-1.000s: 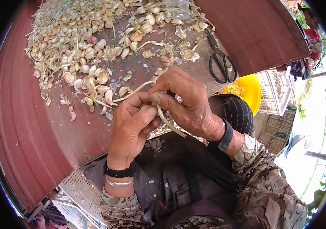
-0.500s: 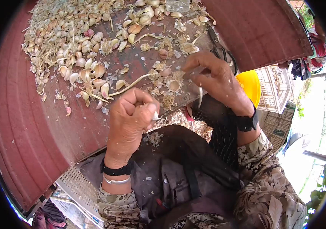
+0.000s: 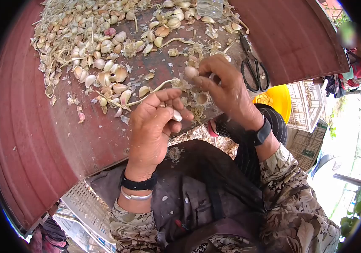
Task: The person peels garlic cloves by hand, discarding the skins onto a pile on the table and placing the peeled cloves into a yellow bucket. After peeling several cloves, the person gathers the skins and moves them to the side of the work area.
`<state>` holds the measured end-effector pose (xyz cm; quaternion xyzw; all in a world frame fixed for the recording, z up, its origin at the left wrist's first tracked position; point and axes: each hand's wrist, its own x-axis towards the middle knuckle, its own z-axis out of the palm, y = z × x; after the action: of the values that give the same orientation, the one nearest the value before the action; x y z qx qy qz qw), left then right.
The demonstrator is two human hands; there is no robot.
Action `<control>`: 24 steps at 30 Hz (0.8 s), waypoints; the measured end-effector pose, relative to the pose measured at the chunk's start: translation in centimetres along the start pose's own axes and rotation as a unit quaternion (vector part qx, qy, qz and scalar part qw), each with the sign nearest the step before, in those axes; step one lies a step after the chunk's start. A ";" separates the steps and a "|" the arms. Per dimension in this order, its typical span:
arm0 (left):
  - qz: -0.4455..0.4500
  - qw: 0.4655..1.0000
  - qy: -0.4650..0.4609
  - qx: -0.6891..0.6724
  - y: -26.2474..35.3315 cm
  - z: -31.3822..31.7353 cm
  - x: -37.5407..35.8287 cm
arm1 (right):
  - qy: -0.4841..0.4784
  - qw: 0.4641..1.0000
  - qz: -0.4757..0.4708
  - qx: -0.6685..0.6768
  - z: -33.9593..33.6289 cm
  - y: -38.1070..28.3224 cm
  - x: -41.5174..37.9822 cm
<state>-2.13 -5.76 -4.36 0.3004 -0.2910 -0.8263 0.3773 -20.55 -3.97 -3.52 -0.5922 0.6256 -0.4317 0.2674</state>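
Note:
My left hand is held over the table's near edge, its fingers curled and partly spread. At its thumb tip is a small white garlic clove. My right hand reaches over the table among loose skins, thumb and forefinger closing on a pinkish unpeeled garlic clove, slightly blurred. Dry garlic skins and a long dried stem lie between the hands. Several unpeeled cloves are scattered left of them.
A large heap of garlic cloves covers the table's far left. Black-handled scissors lie right of my right hand. Beyond the edge are a yellow bowl with peeled cloves and a white plastic crate. A clear container stands at the back.
A thin pale strip near my right hand has gone from view. That hand has moved left and now pinches a clove. My left hand's fingers have loosened, and the whole view has shifted slightly.

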 end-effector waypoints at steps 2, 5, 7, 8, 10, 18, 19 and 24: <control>0.033 0.999 0.028 0.027 -0.3 0.3 0.2 | 0.028 0.978 -0.175 -0.107 0.4 -0.4 -0.4; 0.070 0.995 0.024 0.062 -1.0 -0.4 0.5 | 0.001 0.965 -0.229 -0.126 1.9 -1.4 -1.5; 0.070 0.996 0.019 0.060 -1.2 -1.3 0.4 | -0.018 0.978 -0.193 -0.080 1.3 -1.9 -1.4; 0.078 0.996 0.027 0.045 -1.0 -1.2 0.4 | -0.001 0.994 -0.104 -0.030 0.4 -1.7 -1.1; 0.077 0.997 0.004 -0.002 -0.9 -1.5 0.6 | 0.044 0.998 -0.009 -0.039 -1.3 -0.9 0.1; 0.047 0.994 -0.057 -0.082 -0.4 -1.3 0.6 | 0.062 0.960 -0.067 -0.266 1.4 3.1 2.5; 0.051 0.991 -0.066 -0.104 -0.3 -1.5 0.7 | 0.060 0.960 -0.068 -0.265 1.4 3.0 2.4; 0.019 0.977 -0.069 -0.203 -0.2 -1.9 0.4 | 0.093 0.967 -0.127 -0.201 1.1 2.7 2.3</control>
<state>-1.07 -6.51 -5.85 0.1546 -0.1483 -0.8793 0.4254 -21.38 -6.63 -5.96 -0.6659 0.6409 -0.3808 0.0267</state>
